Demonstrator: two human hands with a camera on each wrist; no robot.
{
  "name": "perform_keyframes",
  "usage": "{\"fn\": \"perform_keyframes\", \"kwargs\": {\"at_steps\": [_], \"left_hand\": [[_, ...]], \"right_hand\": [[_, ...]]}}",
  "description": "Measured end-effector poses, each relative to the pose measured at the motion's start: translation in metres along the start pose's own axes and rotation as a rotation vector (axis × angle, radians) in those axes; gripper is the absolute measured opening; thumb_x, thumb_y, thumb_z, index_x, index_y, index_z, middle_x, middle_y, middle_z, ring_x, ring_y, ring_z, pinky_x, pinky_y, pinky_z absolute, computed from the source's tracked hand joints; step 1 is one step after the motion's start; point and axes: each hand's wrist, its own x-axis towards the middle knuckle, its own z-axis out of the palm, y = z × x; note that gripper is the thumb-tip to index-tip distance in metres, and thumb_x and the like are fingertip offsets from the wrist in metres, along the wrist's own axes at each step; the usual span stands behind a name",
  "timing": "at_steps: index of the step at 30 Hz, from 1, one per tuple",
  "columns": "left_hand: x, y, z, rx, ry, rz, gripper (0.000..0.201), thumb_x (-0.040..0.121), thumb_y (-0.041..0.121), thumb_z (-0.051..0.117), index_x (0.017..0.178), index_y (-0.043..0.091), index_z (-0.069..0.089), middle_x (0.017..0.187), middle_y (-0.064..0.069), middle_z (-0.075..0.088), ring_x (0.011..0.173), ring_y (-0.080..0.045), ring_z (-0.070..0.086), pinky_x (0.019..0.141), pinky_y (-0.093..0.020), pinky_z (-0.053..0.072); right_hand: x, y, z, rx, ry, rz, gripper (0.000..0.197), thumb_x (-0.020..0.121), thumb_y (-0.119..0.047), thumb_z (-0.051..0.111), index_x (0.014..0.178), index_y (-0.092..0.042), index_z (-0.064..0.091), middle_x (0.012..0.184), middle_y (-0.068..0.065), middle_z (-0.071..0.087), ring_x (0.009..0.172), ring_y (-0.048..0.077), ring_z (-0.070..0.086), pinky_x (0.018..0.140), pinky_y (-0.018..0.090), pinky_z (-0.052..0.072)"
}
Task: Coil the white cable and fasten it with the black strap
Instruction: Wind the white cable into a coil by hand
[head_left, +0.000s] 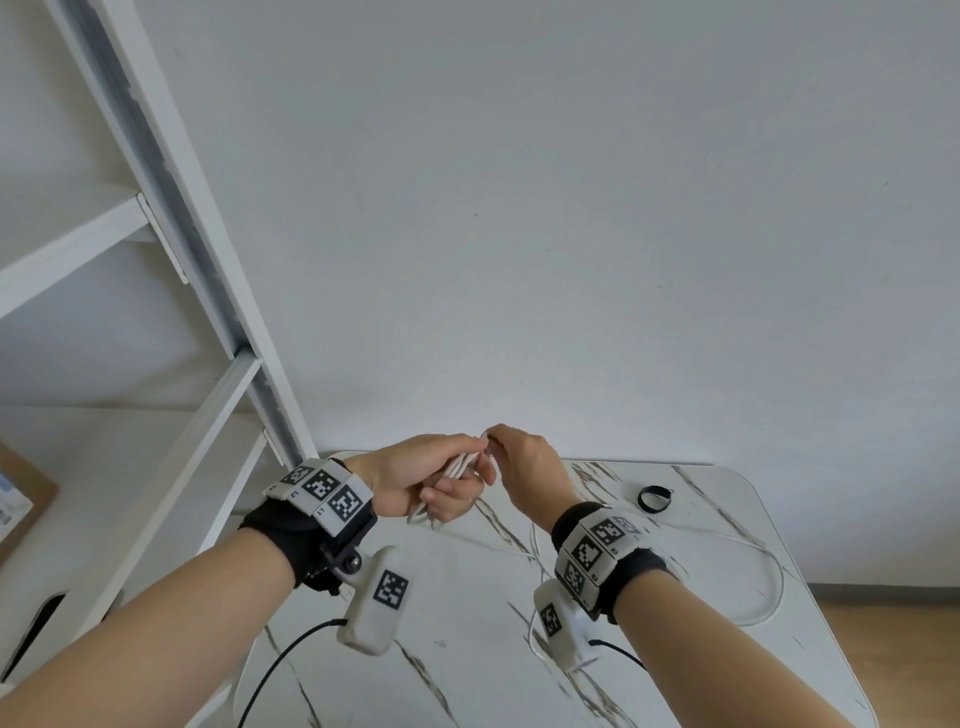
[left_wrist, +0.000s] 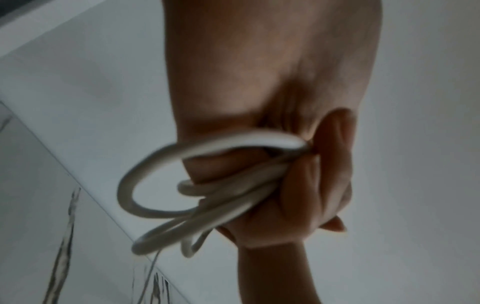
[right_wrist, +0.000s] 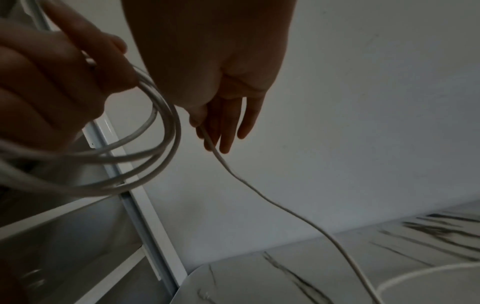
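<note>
We can read no text; the wrist bands (head_left: 332, 491) carry only black-and-white square code markers.

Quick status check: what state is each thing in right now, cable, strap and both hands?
white cable: partly coiled; several loops bunched in the left hand, the rest trails loose across the table.
black strap: rolled in a ring, lying untouched on the table.
left hand: fingers curled around the loops.
right hand: pinches the free strand beside the left hand.
</note>
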Motion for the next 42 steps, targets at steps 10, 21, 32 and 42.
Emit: {"fn": "perform_keyframes", "kwargs": {"at_steps": [10,21,32,42], "left_hand": [[-0.004,0.017,0.003,-0.352,-0.062,0.214,0.048,0.092,0.032,0.032,0.076,0.006,0.069,0.033,0.008,0.031,0.033,-0.007,0.010,0.033,-0.016,0.025],[0.002,0.049,-0.011,-0.545,0.114,0.473,0.031,0.090,0.017,0.030,0.096,0.002,0.056,0.046,0.003,0.034,0.035,-0.008,0.032,0.043,-0.020,0.036],[0.021,0.043,-0.029,-0.504,0.477,0.514,0.024,0.101,0.021,0.036,0.089,0.008,0.052,0.065,-0.007,0.055,0.062,-0.019,0.058,0.071,-0.029,0.045],[0.042,0.016,-0.020,0.049,0.516,0.368,0.024,0.102,0.023,0.031,0.091,0.009,0.047,0.060,-0.004,0.065,0.060,-0.016,0.065,0.068,-0.027,0.050]], "right_hand": [[-0.002,-0.007,0.010,0.066,-0.097,0.129,0.018,0.085,-0.002,0.045,0.070,-0.010,0.052,0.069,0.018,0.061,0.062,0.024,0.043,0.060,0.033,0.035],[-0.021,0.002,0.034,0.299,-0.275,0.229,0.020,0.088,-0.005,0.051,0.101,-0.008,0.065,0.089,0.007,0.074,0.084,0.020,0.068,0.084,0.030,0.053],[-0.031,0.006,0.015,0.185,-0.314,0.129,0.019,0.095,-0.015,0.045,0.104,-0.019,0.061,0.080,-0.001,0.064,0.060,0.011,0.051,0.062,0.025,0.042],[-0.020,0.004,-0.013,-0.009,-0.070,-0.219,0.023,0.092,-0.017,0.051,0.106,-0.017,0.069,0.086,0.014,0.062,0.079,0.033,0.059,0.073,0.040,0.045]]}}
